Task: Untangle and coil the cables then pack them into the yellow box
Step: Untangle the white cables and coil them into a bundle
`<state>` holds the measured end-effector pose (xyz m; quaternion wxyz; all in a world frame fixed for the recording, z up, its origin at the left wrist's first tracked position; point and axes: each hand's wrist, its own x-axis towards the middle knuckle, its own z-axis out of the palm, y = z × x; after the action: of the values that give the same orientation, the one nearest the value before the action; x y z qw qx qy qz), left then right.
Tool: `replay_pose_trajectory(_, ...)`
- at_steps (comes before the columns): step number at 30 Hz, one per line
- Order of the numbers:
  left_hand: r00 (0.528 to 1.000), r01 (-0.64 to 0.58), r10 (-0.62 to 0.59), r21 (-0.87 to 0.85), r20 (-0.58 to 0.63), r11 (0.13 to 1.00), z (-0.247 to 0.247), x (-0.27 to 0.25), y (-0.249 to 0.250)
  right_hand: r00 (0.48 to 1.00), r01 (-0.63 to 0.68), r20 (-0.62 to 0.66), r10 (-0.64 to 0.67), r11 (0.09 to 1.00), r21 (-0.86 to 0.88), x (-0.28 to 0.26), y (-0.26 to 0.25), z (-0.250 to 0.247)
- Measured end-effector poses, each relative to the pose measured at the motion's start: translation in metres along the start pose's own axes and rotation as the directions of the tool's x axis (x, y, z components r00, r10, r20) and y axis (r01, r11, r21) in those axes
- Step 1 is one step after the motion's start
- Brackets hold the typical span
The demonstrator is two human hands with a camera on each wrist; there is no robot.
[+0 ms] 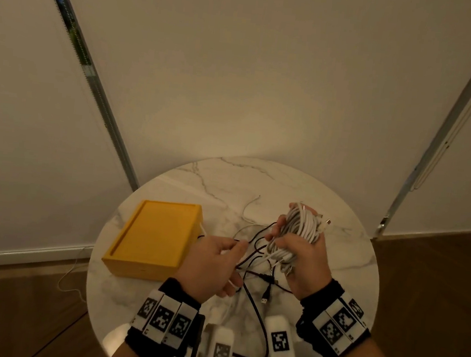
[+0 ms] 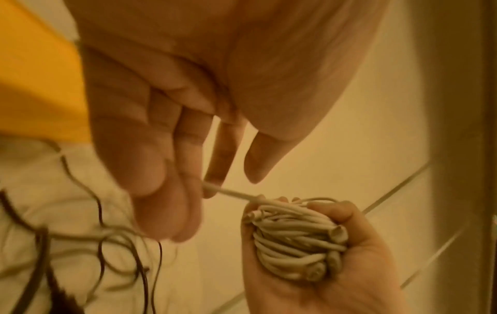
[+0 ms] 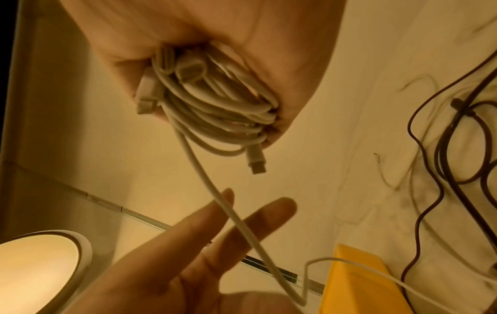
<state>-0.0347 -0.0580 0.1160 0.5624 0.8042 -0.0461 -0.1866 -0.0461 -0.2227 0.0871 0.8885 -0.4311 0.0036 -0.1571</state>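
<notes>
While the right hand (image 1: 298, 243) clamps the white coil (image 1: 299, 230), let the left hand (image 1: 214, 262), pinching the loose strand (image 2: 236, 193), feed slack evenly, clear of the black cables (image 1: 255, 289).

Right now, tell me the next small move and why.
Probably wrap another loop: the right hand grips the white coil, while the left hand holds its loose white strand, which is not yet wound in.

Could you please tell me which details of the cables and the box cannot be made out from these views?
- Inside of the yellow box: unseen in head view; wrist views crop it at their edges.
- Tangled thin black cables: crossings too small in head view, blurred in left wrist view.
- Coiled white cable bundle: the right hand gripping it covers part.
- Left hand: its contact with the white strand is blurred.
</notes>
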Motion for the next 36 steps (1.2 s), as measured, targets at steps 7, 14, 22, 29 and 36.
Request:
replay_pose_trajectory(7,0.990,-0.143,0.142,0.037,0.026,0.989,0.008,0.007,-0.009,0.999,-0.043,-0.021,0.043,0.999,0.019,0.001,-0.003,-0.002)
replay_pose_trajectory(14,0.878,-0.479,0.459,0.203,0.138,0.854,-0.002,0.010,-0.009,0.932,-0.322,0.196,0.303,0.944,0.068,0.001,-0.001,-0.003)
replay_pose_trajectory(22,0.850,-0.521,0.479,0.210,0.221,0.828,-0.010,0.016,-0.011,0.876,-0.444,0.238,0.419,0.894,0.064,0.000,0.006,-0.003)
replay_pose_trajectory(29,0.843,-0.529,0.489,0.179,0.223,0.829,-0.010,0.021,-0.017,0.865,-0.445,0.267,0.425,0.895,0.016,-0.001,0.011,-0.001)
replay_pose_trajectory(36,0.837,-0.545,0.535,0.248,0.112,0.800,-0.019,0.017,-0.022,0.813,-0.485,0.389,0.433,0.873,0.042,-0.002,0.005,-0.003)
